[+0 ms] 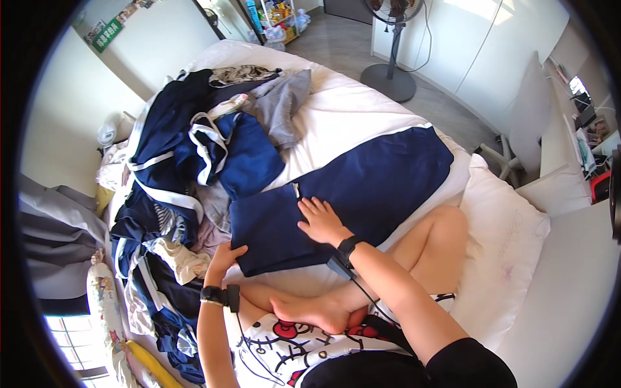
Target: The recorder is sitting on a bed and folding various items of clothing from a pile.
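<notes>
A navy garment lies spread lengthwise on the bed before my crossed legs, with a white strip along part of its far edge. Its left end looks folded over, and a small white patch shows at the far side of that fold. My left hand holds the near-left corner, thumb on top and fingers partly hidden at the edge. Flat on the middle of the cloth rests my right hand, fingers somewhat spread, pressing rather than gripping. Both wrists wear black bands with cables.
Left of the garment is a heap of rumpled clothes, including grey shorts. A white pillow lies at right on the bed's white sheet. Beyond the bed stand a pedestal fan and a chair by a desk.
</notes>
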Demonstrator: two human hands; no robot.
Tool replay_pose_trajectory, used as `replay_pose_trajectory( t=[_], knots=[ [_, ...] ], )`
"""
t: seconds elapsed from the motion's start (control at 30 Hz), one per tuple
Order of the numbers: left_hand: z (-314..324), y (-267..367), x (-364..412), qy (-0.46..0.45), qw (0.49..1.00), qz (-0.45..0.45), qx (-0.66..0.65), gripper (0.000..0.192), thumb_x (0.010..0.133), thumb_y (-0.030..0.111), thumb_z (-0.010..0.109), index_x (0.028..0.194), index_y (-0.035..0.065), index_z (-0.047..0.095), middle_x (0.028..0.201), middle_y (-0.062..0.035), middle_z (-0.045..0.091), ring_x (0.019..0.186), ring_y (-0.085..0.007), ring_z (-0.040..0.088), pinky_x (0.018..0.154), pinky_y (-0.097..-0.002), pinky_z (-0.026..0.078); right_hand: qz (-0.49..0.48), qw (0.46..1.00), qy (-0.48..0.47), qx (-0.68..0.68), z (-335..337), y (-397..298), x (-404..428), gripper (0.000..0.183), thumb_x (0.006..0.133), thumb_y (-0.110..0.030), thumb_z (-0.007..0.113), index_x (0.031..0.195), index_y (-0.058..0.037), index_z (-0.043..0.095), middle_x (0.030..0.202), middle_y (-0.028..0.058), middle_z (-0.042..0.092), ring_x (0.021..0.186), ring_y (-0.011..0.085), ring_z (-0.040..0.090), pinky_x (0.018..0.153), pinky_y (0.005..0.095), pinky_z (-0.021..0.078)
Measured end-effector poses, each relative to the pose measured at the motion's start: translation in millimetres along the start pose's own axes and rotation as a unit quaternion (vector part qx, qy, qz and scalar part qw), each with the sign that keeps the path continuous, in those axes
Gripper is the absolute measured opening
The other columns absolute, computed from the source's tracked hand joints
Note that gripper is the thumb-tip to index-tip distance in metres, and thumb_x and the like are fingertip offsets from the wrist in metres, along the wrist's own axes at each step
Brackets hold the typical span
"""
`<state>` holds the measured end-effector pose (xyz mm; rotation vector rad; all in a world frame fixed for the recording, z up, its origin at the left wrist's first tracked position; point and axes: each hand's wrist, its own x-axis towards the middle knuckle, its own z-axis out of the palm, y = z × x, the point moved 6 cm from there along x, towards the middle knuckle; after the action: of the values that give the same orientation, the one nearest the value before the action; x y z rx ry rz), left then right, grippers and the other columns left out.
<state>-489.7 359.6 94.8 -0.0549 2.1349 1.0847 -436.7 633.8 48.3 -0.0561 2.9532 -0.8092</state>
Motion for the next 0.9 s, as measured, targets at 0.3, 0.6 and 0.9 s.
replay_pose_trajectory(
  t=[0.3,0.6,0.9],
  knots=[
    [-39.6,-27.8,-46.8,0.089,0.995,0.008,-0.05,0.021,0.081,0.013,0.067,0.091,-0.0041,0.063,0.08,-0.0034,0.065,0.067,-0.0104,0.059,0.062,-0.0232,0.047,-0.024,0.999,0.024,0.006,45.7,-67.0,-6.4,0.062,0.085,-0.031,0.056,0.137,-0.0049,0.035,0.144,0.0105,0.033,0.135,0.0302,0.024,0.109,0.0482,0.0177],
    [-50.2,-39.4,-39.1,0.13,0.968,-0.014,0.212,0.03,0.075,0.026,0.07,0.083,-0.002,0.066,0.074,-0.0139,0.064,0.068,-0.0178,0.062,0.065,-0.0318,0.048,-0.083,0.99,-0.069,0.089,13.4,-48.7,-19.0,0.035,0.078,-0.018,0.056,0.107,0.0015,0.059,0.12,0.0197,0.054,0.116,0.0325,0.048,0.096,0.0397,0.0401],
    [-77.4,-108.5,-25.8,0.132,0.975,-0.115,0.135,0.024,0.07,0.021,0.072,0.069,0.0001,0.061,0.065,-0.0111,0.062,0.061,-0.0185,0.063,0.061,-0.0329,0.051,0.245,0.867,-0.211,0.379,51.9,-41.9,-22.2,0.04,0.083,-0.035,0.063,0.095,0.0034,0.059,0.073,0.0116,0.064,0.057,0.0186,0.063,0.052,0.0296,0.0529]
  ],
)
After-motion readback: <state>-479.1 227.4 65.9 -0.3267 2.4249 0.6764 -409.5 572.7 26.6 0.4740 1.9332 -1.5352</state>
